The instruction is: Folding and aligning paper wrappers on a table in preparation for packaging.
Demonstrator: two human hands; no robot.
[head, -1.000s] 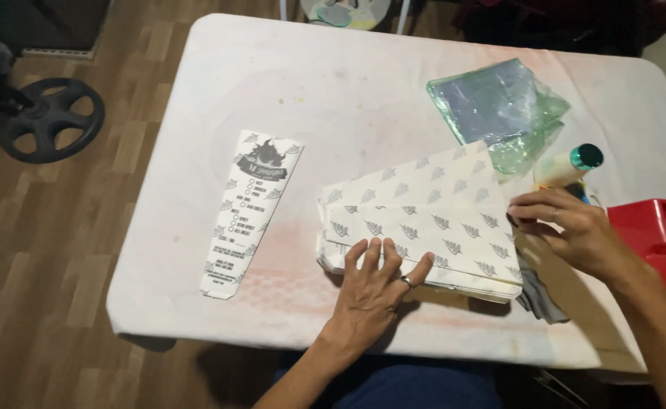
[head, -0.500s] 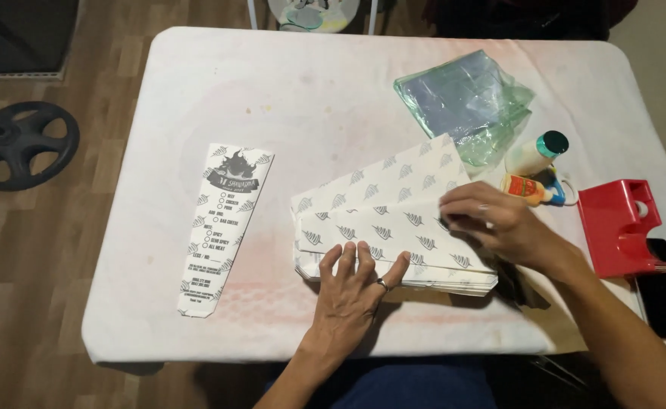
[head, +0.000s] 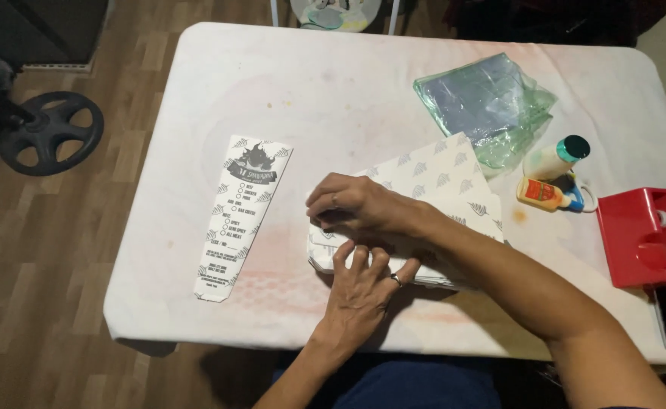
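Left hand (head: 363,284) flat on stack of white patterned paper sheets (head: 443,185); right hand (head: 356,204) presses its left end. Printed paper sleeve (head: 242,216) lies apart on white table (head: 272,83).

You have one view only, from the camera on your head, looking steeply down over your own forearms at the counter (head: 287,83). It sits close enough that your fingers (head: 352,261) fall just below the middle of the picture. Beyond your fingers the counter's far edge shows; left of them, wooden floor (head: 53,288). No second view shares the scene.
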